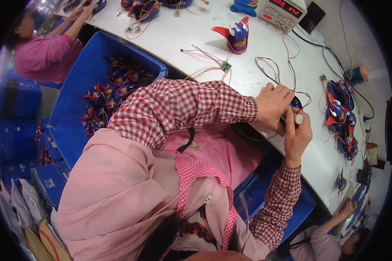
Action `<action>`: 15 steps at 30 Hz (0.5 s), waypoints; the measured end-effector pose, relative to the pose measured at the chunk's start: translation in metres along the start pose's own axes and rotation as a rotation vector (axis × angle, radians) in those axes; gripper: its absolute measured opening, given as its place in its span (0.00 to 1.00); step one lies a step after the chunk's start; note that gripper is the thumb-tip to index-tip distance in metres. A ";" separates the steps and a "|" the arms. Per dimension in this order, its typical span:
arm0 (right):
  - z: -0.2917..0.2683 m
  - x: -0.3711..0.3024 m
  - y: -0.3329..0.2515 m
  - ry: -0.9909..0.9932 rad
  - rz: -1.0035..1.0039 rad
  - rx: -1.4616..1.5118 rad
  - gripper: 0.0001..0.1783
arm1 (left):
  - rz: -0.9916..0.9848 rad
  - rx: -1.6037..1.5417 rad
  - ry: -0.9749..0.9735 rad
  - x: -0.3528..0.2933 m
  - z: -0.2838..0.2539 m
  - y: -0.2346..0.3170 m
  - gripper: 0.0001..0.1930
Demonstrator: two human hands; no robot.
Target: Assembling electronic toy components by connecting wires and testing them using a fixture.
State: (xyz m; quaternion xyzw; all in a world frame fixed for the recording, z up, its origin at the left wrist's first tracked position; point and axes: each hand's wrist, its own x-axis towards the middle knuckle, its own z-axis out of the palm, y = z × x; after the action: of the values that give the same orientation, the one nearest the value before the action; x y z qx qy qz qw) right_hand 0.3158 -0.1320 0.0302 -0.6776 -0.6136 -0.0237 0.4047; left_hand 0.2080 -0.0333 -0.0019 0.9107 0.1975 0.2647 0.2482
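My left hand (pixel 273 106) is closed on a small dark blue piece (pixel 295 103) at the table's near edge, mostly hidden by the fingers. My right hand (pixel 298 132) meets it from the right, pinching a small thing with a pale rounded end (pixel 299 118); its kind is hidden. Thin wires (pixel 268 65) loop on the table just beyond both hands. To the left of them lies a small green circuit board (pixel 225 66) with several thin leads. Farther back stands a red and blue plastic figure part (pixel 238 37) with white horns.
A power supply (pixel 281 13) with a red display stands at the back. Several figure parts (pixel 342 115) are heaped on the right of the white table (pixel 191 32). A blue bin (pixel 69 100) at left holds many more. Other people (pixel 48 54) work at far left and lower right.
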 end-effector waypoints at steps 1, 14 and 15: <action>-0.002 -0.001 0.000 -0.001 -0.006 0.002 0.12 | -0.002 0.003 0.005 -0.002 -0.001 -0.001 0.56; -0.039 0.026 0.102 0.097 0.495 0.250 0.13 | -0.084 0.406 0.203 -0.090 -0.114 -0.100 0.32; -0.038 0.022 0.098 0.089 0.503 0.245 0.13 | -0.091 0.398 0.197 -0.085 -0.117 -0.115 0.32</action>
State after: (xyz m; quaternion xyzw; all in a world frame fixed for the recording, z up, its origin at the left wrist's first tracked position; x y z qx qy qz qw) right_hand 0.4219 -0.1283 0.0168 -0.7529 -0.4062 0.1219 0.5033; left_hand 0.0473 0.0575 -0.0122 0.9016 0.3099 0.2969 0.0549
